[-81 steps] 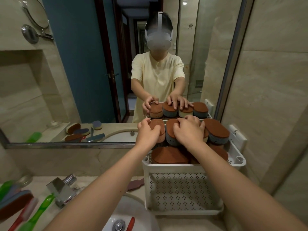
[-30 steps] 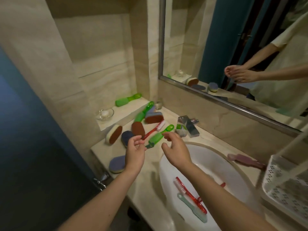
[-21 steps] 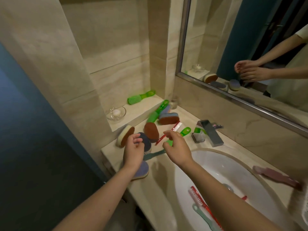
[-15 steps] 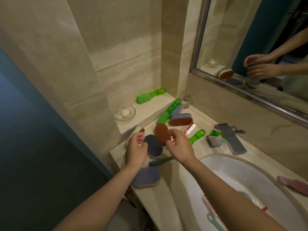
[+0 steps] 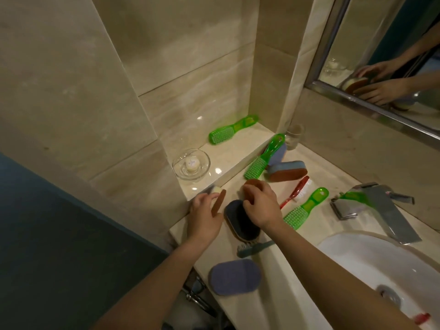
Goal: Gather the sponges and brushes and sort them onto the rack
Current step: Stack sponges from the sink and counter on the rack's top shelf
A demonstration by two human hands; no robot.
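Note:
My left hand (image 5: 204,216) grips a cream sponge with a brown face (image 5: 218,198) that stands on edge against the ledge. Just to its right, my right hand (image 5: 262,206) curls its fingers over a brown-topped sponge (image 5: 250,182). A dark blue sponge (image 5: 240,222) lies between the hands. Near the counter's front edge are a purple-blue sponge (image 5: 234,276) and a teal brush (image 5: 254,247). Further back lie a blue and brown sponge (image 5: 288,171), a red brush (image 5: 295,191) and green brushes (image 5: 307,208) (image 5: 264,158); another green brush (image 5: 232,131) is on the ledge. The rack is out of view.
A glass dish (image 5: 191,164) sits on the raised ledge, and a small glass (image 5: 294,136) stands in the corner. The chrome faucet (image 5: 376,206) and white basin (image 5: 357,263) are to the right. A mirror (image 5: 381,55) hangs above. The counter drops off at the left.
My view swung from the rack to the left counter. Both hands moved forward to the sponges by the ledge; the left closed on the cream one, the right on the brown one.

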